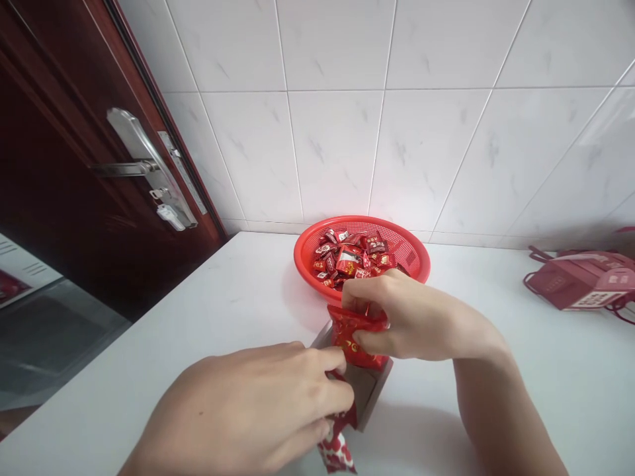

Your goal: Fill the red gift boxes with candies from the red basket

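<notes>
A small open cardboard box sits on the white table in front of me, partly covered by both hands. My right hand pinches a shiny red packet with gold print, which stands upright at the far end of the box. Over the near left side of the box, my left hand is closed on a red-and-white wrapped packet that sticks out below its fingers. Just beyond the hands is a red plastic basket of red-wrapped sweets.
White tiles cover the wall behind the table. Dark red gift boxes with cord handles lie at the right. On the left is a brown door with a metal handle and keys.
</notes>
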A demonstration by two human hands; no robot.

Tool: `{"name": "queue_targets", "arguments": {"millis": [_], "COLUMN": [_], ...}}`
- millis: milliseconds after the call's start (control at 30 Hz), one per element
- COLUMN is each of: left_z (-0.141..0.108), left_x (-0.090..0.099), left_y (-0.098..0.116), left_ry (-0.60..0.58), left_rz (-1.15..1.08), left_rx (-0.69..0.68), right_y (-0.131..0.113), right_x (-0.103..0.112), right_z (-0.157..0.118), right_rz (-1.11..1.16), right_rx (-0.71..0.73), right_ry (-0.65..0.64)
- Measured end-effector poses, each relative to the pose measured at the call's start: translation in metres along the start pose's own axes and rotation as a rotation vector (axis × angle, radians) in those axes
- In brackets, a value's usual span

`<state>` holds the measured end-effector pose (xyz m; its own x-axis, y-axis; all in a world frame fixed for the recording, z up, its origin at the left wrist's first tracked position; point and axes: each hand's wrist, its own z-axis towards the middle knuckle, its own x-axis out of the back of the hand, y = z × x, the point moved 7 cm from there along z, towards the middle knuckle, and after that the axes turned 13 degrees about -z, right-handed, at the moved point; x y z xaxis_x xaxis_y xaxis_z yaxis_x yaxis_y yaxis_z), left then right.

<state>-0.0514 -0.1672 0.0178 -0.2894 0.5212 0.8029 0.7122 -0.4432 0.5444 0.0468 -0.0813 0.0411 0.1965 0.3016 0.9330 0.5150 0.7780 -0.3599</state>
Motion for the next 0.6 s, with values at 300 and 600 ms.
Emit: {"name": "queue_targets", "arguments": {"millis": [300,600], "left_z": [-0.011,-0.012], "left_x": [0.003,0.007], "left_y": [-0.002,0.002], "left_ry": [-0.028,-0.042], "left_rz": [-0.031,-0.069], "left_rx": [-0.019,-0.006], "right_y": [0.0,-0.012], "right_x": [-0.01,-0.023], "right_z": [-0.002,0.002], "right_rz": [-0.407,-0.185], "right_rx": [-0.028,0.196], "right_ry": [-0.082,-0.362]}}
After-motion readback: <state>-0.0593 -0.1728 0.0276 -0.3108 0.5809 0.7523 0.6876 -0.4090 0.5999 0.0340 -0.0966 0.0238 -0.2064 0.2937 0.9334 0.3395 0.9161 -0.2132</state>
